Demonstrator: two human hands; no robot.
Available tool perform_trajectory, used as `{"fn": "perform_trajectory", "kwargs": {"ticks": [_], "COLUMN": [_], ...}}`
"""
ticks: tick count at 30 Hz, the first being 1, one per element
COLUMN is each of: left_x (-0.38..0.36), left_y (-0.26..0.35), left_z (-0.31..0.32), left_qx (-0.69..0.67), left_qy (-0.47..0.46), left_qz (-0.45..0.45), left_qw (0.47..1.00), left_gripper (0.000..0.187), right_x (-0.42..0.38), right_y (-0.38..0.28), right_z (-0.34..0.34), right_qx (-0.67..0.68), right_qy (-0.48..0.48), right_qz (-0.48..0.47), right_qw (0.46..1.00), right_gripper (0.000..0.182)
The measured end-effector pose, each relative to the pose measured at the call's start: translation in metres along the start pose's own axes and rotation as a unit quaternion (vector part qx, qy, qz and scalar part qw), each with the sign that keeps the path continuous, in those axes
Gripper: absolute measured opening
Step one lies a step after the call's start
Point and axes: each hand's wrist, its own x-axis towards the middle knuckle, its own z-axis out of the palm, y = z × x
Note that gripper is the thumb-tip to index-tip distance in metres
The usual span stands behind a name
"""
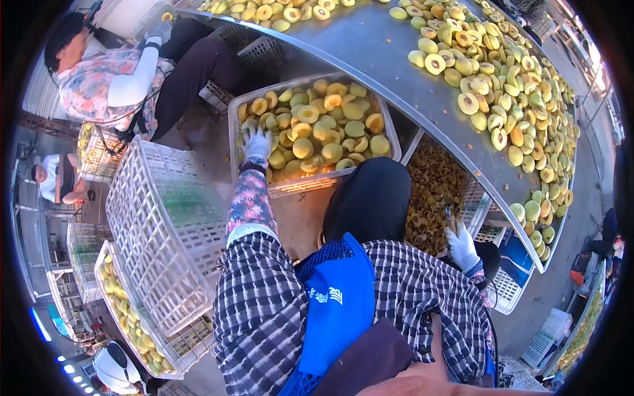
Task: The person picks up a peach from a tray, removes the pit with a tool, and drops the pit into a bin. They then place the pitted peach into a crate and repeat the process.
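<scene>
My left hand (257, 143), in a whitish glove, reaches into the left side of a crate (232, 125) of yellow-green halved stone fruit (308, 113). Its fingers are spread and lie over the fruit halves at that edge, with no fruit visibly gripped. My right hand (461, 247), also gloved, is beside my right knee, at the edge of a container of brown fruit pits (432, 188). Its fingers are closed around a small slim tool (449, 212) pointing up; the tool's exact kind is too small to make out.
A metal table (370, 49) with many fruit halves (502, 86) curves across the top and right. Tall white plastic crates (162, 224) stand at my left, above a crate of fruit (129, 310). Another person (109, 86) sits at upper left.
</scene>
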Motion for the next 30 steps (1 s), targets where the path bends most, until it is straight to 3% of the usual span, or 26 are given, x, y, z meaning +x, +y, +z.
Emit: {"fn": "perform_trajectory", "kwargs": {"ticks": [3,5,9,10,11,12,13,14,15,17,19,20,23,24,25,30], "left_x": [0.009,0.017,0.034,0.046,0.04,0.019,0.006,0.016,0.018,-0.034,-0.074,-0.095,-0.146,-0.151,-0.144,-0.171], "left_y": [0.0,-0.01,-0.028,-0.035,-0.026,0.017,0.051,0.078,0.115,0.225,0.318,0.356,0.45,0.481,0.514,0.563], "left_z": [0.005,-0.005,0.015,0.025,0.023,-0.018,-0.05,-0.046,-0.056,-0.121,-0.143,-0.164,-0.167,-0.151,-0.114,-0.08], "left_qx": [-0.023,0.01,0.019,0.007,-0.038,-0.121,-0.117,-0.151,-0.391,-0.463,-0.528,-0.38,-0.269,-0.216,-0.229,-0.084], "left_qy": [0.007,-0.094,-0.089,-0.08,0.098,0.239,0.293,0.313,0.241,0.135,0.003,0.021,-0.017,-0.025,-0.034,-0.037], "left_qz": [-0.018,-0.048,-0.056,-0.038,-0.025,0.02,0.03,0.036,0.155,0.246,0.357,0.467,0.614,0.627,0.658,0.615], "left_qw": [1.0,0.994,0.994,0.996,0.994,0.963,0.948,0.937,0.875,0.841,0.771,0.798,0.742,0.748,0.717,0.783], "left_gripper": [0.056,0.056,0.048,0.044,0.024,0.025,0.033,0.046,0.037,0.027,0.027,0.031,0.036,0.038,0.042,0.031], "right_x": [0.003,-0.002,-0.002,-0.002,-0.002,-0.008,-0.011,-0.011,-0.01,-0.01,-0.008,-0.008,-0.012,-0.015,-0.017,-0.031], "right_y": [0.005,-0.01,-0.025,0.004,0.025,-0.018,-0.019,-0.048,-0.043,-0.042,-0.046,-0.047,-0.054,-0.056,-0.055,-0.041], "right_z": [0.005,0.004,0.005,0.01,0.01,-0.003,-0.001,-0.011,-0.008,-0.003,-0.002,-0.002,0.0,0.001,0.002,-0.008], "right_qx": [0.031,0.033,0.012,-0.028,-0.023,-0.094,-0.079,-0.059,-0.077,-0.077,-0.08,-0.071,-0.063,-0.054,-0.05,-0.026], "right_qy": [-0.016,-0.032,-0.025,0.005,-0.034,-0.032,-0.027,-0.092,-0.089,-0.086,-0.096,-0.1,-0.097,-0.083,-0.088,-0.089], "right_qz": [0.053,0.093,0.042,0.053,0.093,0.047,0.035,0.122,0.084,0.055,0.041,0.029,0.013,-0.014,-0.015,-0.013], "right_qw": [0.998,0.995,0.999,0.998,0.995,0.994,0.996,0.986,0.99,0.992,0.991,0.992,0.993,0.995,0.995,0.996], "right_gripper": [0.031,0.031,0.032,0.038,0.045,0.048,0.046,0.042,0.041,0.042,0.041,0.041,0.038,0.036,0.038,0.036]}}
